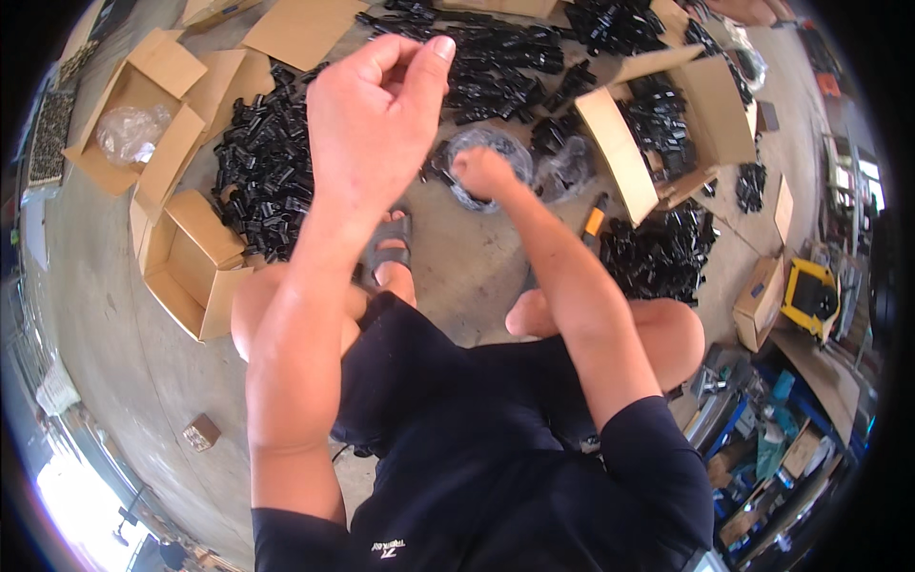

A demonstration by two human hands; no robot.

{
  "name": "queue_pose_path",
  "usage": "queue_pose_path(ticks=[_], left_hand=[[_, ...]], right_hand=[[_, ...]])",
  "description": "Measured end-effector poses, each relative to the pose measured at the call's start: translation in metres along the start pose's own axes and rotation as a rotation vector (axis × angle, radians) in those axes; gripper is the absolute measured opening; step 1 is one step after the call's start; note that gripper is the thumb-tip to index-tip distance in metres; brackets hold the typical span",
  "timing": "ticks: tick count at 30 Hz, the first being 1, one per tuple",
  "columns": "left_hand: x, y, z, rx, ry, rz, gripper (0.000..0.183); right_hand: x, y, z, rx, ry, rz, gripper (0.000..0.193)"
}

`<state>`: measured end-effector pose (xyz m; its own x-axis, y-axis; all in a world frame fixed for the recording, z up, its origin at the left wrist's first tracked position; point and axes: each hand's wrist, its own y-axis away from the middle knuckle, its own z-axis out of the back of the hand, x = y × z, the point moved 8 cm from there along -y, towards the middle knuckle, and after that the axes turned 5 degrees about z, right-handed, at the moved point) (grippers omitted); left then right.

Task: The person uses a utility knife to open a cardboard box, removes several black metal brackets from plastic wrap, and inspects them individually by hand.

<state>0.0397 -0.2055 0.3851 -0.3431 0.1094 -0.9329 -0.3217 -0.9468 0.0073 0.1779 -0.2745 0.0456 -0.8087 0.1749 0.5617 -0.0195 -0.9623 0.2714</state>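
Black plastic clips lie heaped (262,172) on the concrete floor (124,343) past my left hand (376,119), and more of the same pile (658,253) sits off to the outer side of my right forearm. I judge they are spread in loose drifts so that either hand can reach them from where I sit, with my sandalled foot (386,253) planted just under my left wrist.

My left hand is raised close to my face, its fingers curled in with the thumb and forefinger tips drawn near each other; I cannot tell whether a small part is pinched between them. My right hand (481,172) is lower and farther out, closed into a loose fist right at the clear plastic bag with a rounded open mouth (510,153). It touches or dips into the bag's rim, and I cannot tell what it grips, if anything. The two hands are apart, the left above and nearer, the right beyond it.

An open brown cardboard box holding black parts (686,114) stands just beyond the bag, on the right hand's outer side. Empty brown cardboard boxes (186,267) lie well to the outside of my left arm.
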Motion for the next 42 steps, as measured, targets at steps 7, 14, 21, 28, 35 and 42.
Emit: queue_pose_path(ticks=[7,14,21,28,35,42], left_hand=[[0.016,0.0,-0.002,-0.021,0.119,0.152,0.028],[0.019,0.001,-0.015,0.078,-0.21,0.156,0.035],[0.023,0.008,-0.047,0.121,0.013,0.035,0.051],[0.001,0.061,-0.052,0.209,0.23,0.057,0.029],[0.013,0.053,-0.021,0.08,0.625,0.147,0.037],[0.062,0.055,-0.043,0.208,0.944,0.391,0.047]], right_hand=[[-0.006,-0.003,-0.105,-0.179,-0.171,0.017,0.024],[0.057,0.028,0.031,-0.426,-0.503,0.045,0.02],[0.169,0.123,0.2,-0.784,-0.349,0.47,0.029],[0.184,0.191,0.219,-0.792,-0.132,0.549,0.032],[0.181,0.215,0.251,-1.05,-0.284,0.676,0.022],[-0.055,0.094,0.18,-0.758,-0.271,-0.12,0.021]])
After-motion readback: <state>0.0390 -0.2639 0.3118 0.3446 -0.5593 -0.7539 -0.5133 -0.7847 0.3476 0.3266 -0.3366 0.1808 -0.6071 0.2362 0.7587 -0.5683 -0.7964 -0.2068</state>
